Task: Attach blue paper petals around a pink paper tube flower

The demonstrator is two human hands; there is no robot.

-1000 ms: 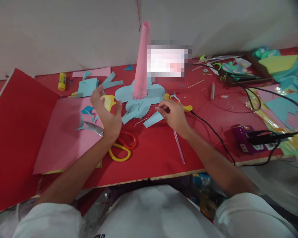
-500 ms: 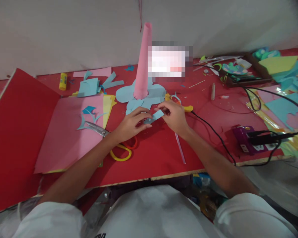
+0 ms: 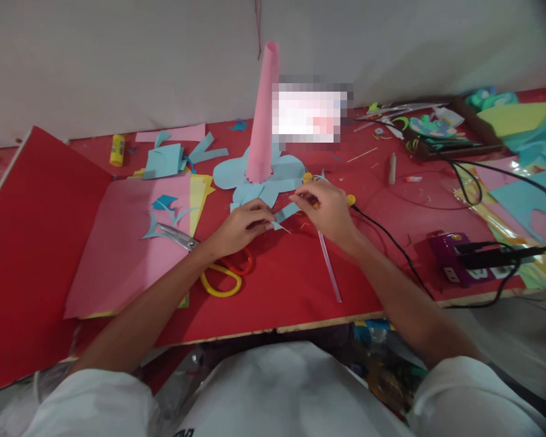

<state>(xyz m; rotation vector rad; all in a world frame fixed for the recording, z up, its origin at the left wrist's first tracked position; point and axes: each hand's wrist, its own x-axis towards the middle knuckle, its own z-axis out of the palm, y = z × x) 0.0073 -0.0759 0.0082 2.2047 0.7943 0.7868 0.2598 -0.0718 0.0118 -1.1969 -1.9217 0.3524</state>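
Note:
Between thumb and fingers, my left hand (image 3: pixel 246 226) pinches a small pale blue paper piece (image 3: pixel 278 226). My right hand (image 3: pixel 325 205) is just to the right, its thumb and fingertips pressed together; what they hold, if anything, is too small to make out. A wider blue paper strip (image 3: pixel 287 212) lies between the two hands. Behind them a tall pink paper cone (image 3: pixel 261 115) stands upright on a blue flower-shaped paper base (image 3: pixel 289 172). The yellow-handled glue gun (image 3: pixel 350 200) is partly hidden behind my right hand. A clear glue stick (image 3: pixel 330 267) lies below that hand.
Scissors (image 3: pixel 221 284) lie by my left forearm, over pink paper sheets (image 3: pixel 127 243). A yellow glue tube (image 3: pixel 117 150) stands at the back left. On the right are a purple box (image 3: pixel 459 258) with black cables and a dark tray (image 3: pixel 477 149) of craft pieces.
My right hand has moved slightly right, away from the blue paper between the hands. A small blue piece now shows at my left fingertips, apart from the wider strip.

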